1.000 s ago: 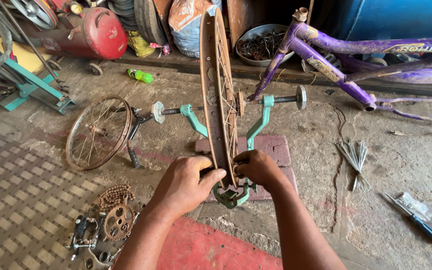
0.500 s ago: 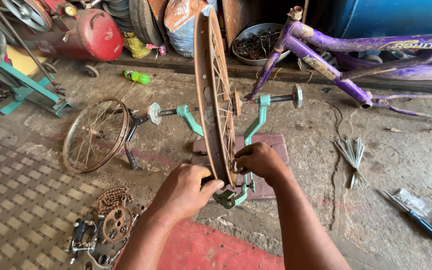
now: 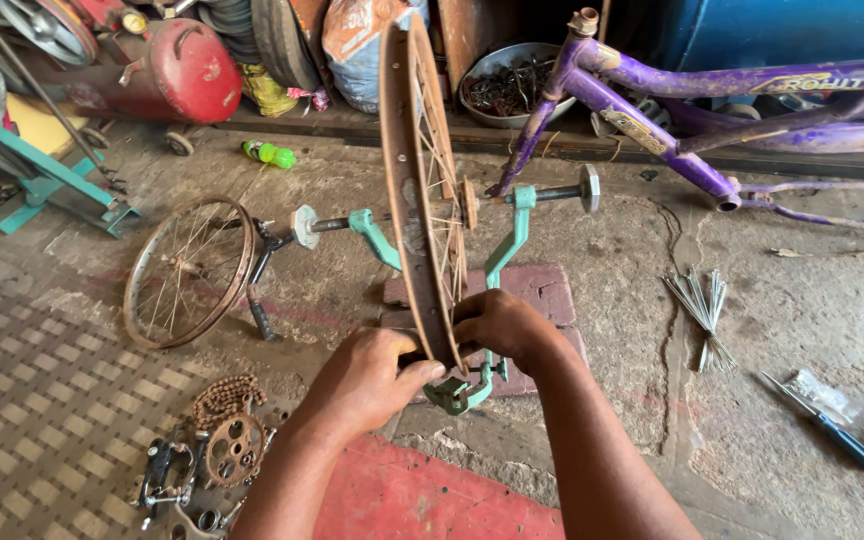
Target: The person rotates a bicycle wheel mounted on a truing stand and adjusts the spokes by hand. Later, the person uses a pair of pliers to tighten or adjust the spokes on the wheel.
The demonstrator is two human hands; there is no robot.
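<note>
My fingers (image 3: 430, 372): both hands are pinching the rusty wheel rim (image 3: 407, 190) at its bottom; rim is standing upright in the green truing stand (image 3: 508, 240), edge-on to me, axle lying left-right

A rusty brown spoked bicycle wheel rim (image 3: 414, 190) stands upright, edge-on to the camera, its hub axle carried between the two arms of a pale green metal truing stand (image 3: 512, 250). The stand sits on a reddish brick block on the concrete floor. The rim's lower edge is gripped from both sides, just above the stand's base.
</note>
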